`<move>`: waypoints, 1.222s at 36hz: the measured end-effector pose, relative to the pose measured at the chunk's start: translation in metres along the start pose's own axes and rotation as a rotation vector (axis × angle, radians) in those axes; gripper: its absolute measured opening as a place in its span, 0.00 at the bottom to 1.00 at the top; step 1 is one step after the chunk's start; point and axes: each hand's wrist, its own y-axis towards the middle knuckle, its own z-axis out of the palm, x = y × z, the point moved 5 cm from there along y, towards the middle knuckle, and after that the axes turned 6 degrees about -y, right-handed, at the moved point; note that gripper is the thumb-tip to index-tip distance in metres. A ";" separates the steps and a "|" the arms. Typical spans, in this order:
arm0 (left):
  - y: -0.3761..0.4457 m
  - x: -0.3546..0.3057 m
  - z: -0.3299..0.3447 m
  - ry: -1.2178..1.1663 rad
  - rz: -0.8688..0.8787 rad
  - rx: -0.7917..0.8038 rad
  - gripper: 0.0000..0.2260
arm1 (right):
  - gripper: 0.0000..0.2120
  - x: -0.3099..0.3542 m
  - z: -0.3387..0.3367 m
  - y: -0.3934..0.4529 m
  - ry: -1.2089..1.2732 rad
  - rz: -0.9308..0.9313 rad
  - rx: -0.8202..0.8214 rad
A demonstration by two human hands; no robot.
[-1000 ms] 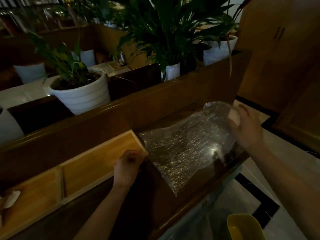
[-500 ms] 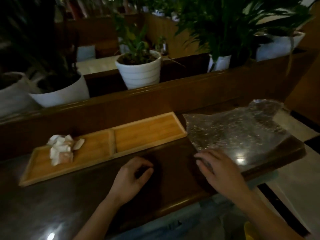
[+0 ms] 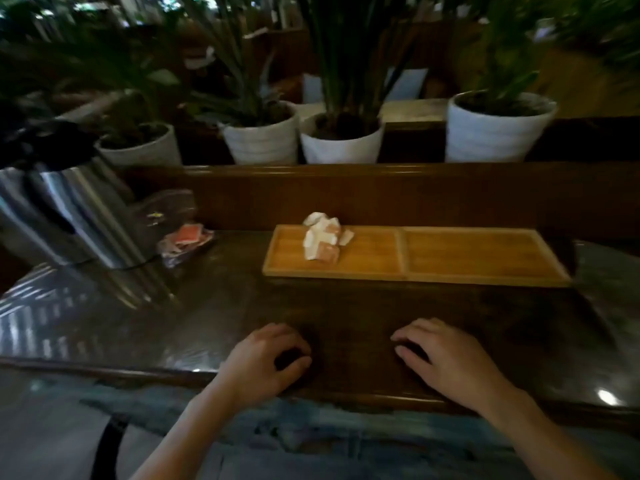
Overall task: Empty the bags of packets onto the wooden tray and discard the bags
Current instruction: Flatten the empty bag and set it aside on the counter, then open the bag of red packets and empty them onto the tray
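Packets (image 3: 322,240) heaped on rectangular wooden tray (image 3: 450,275)

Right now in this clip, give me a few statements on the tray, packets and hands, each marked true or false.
1. The packets lie in the left compartment of the wooden tray. True.
2. The tray's right compartment holds a pile too. False: it shows bare wood.
3. The left hand grips a bag. False: it rests on the table holding nothing.
4. The right hand rests on the table with fingers relaxed. True.
5. A bag of packets lies beside the steel jug. True.
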 end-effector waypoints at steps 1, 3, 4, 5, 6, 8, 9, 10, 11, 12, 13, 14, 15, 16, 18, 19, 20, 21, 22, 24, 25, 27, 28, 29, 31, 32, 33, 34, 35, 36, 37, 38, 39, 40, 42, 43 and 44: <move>-0.010 0.010 -0.008 0.007 -0.006 -0.016 0.13 | 0.14 0.012 0.004 0.008 -0.005 -0.018 0.005; -0.028 0.031 -0.024 0.034 -0.037 -0.039 0.11 | 0.13 0.038 0.014 0.023 -0.005 -0.062 0.014; -0.037 0.041 -0.031 0.045 -0.057 -0.049 0.11 | 0.13 0.051 0.018 0.030 -0.010 -0.087 0.016; -0.045 0.052 -0.039 0.054 -0.075 -0.059 0.11 | 0.13 0.064 0.022 0.038 -0.017 -0.111 0.020; -0.053 0.062 -0.047 0.064 -0.093 -0.068 0.10 | 0.13 0.076 0.025 0.046 -0.020 -0.132 0.025; -0.066 0.082 -0.063 0.091 -0.134 -0.071 0.10 | 0.13 0.097 0.032 0.061 -0.023 -0.167 0.047; -0.071 0.092 -0.070 0.104 -0.157 -0.066 0.11 | 0.13 0.107 0.035 0.068 -0.024 -0.182 0.062; -0.076 0.101 -0.077 0.114 -0.179 -0.060 0.11 | 0.14 0.117 0.038 0.075 -0.027 -0.198 0.079; -0.080 0.109 -0.084 0.123 -0.199 -0.053 0.12 | 0.14 0.125 0.041 0.083 -0.032 -0.213 0.096; -0.083 0.116 -0.090 0.128 -0.218 -0.047 0.13 | 0.13 0.133 0.044 0.090 -0.037 -0.227 0.114; -0.086 0.122 -0.096 0.129 -0.235 -0.041 0.14 | 0.13 0.141 0.046 0.098 -0.041 -0.238 0.135; -0.089 0.128 -0.101 0.129 -0.250 -0.036 0.15 | 0.13 0.149 0.049 0.105 -0.045 -0.248 0.155; -0.091 0.134 -0.106 0.132 -0.265 -0.032 0.15 | 0.13 0.156 0.051 0.113 -0.051 -0.257 0.172; -0.093 0.140 -0.111 0.139 -0.282 -0.027 0.15 | 0.13 0.162 0.053 0.121 -0.062 -0.269 0.185; -0.095 0.152 -0.119 0.162 -0.317 -0.014 0.15 | 0.13 0.174 0.055 0.137 -0.092 -0.290 0.212; -0.095 0.158 -0.122 0.174 -0.329 -0.008 0.16 | 0.13 0.179 0.056 0.145 -0.106 -0.298 0.229; -0.095 0.163 -0.126 0.184 -0.340 -0.004 0.18 | 0.14 0.184 0.056 0.153 -0.119 -0.308 0.246; -0.094 0.169 -0.130 0.190 -0.351 -0.001 0.19 | 0.14 0.188 0.056 0.161 -0.133 -0.318 0.263; -0.093 0.174 -0.134 0.193 -0.363 0.002 0.20 | 0.14 0.193 0.056 0.169 -0.148 -0.329 0.275; -0.088 0.188 -0.144 0.196 -0.393 0.009 0.20 | 0.15 0.203 0.055 0.188 -0.165 -0.353 0.292; -0.085 0.194 -0.149 0.198 -0.407 0.016 0.18 | 0.15 0.207 0.054 0.198 -0.166 -0.361 0.303; -0.076 0.205 -0.160 0.208 -0.430 0.031 0.16 | 0.15 0.214 0.053 0.219 -0.168 -0.370 0.322; -0.070 0.210 -0.165 0.217 -0.440 0.031 0.16 | 0.15 0.217 0.053 0.230 -0.167 -0.368 0.327; -0.065 0.214 -0.171 0.226 -0.452 0.023 0.16 | 0.15 0.219 0.053 0.241 -0.161 -0.362 0.330; -0.054 0.222 -0.183 0.222 -0.493 -0.004 0.18 | 0.15 0.222 0.053 0.265 -0.158 -0.362 0.314; -0.048 0.227 -0.189 0.203 -0.512 -0.020 0.19 | 0.14 0.224 0.054 0.276 -0.164 -0.365 0.296; -0.043 0.232 -0.195 0.186 -0.523 -0.040 0.20 | 0.14 0.226 0.054 0.288 -0.167 -0.368 0.273; -0.037 0.235 -0.201 0.177 -0.526 -0.064 0.22 | 0.14 0.228 0.054 0.299 -0.166 -0.370 0.249; -0.031 0.239 -0.207 0.172 -0.529 -0.091 0.22 | 0.14 0.231 0.054 0.309 -0.160 -0.373 0.227; -0.026 0.242 -0.212 0.160 -0.535 -0.128 0.22 | 0.14 0.234 0.053 0.319 -0.153 -0.377 0.206; -0.021 0.245 -0.216 0.141 -0.542 -0.181 0.20 | 0.14 0.236 0.051 0.328 -0.142 -0.381 0.186; -0.016 0.248 -0.219 0.124 -0.551 -0.242 0.17 | 0.14 0.239 0.050 0.337 -0.129 -0.386 0.165; -0.012 0.250 -0.223 0.112 -0.561 -0.304 0.17 | 0.14 0.241 0.047 0.345 -0.114 -0.392 0.138; -0.008 0.253 -0.225 0.107 -0.573 -0.357 0.17 | 0.15 0.244 0.045 0.353 -0.099 -0.400 0.105; -0.002 0.257 -0.230 0.106 -0.590 -0.456 0.21 | 0.16 0.250 0.040 0.367 -0.064 -0.413 0.031; 0.001 0.259 -0.233 0.095 -0.596 -0.505 0.20 | 0.18 0.253 0.038 0.373 -0.045 -0.416 0.000; 0.003 0.261 -0.234 0.069 -0.608 -0.549 0.19 | 0.19 0.256 0.036 0.379 -0.027 -0.416 -0.026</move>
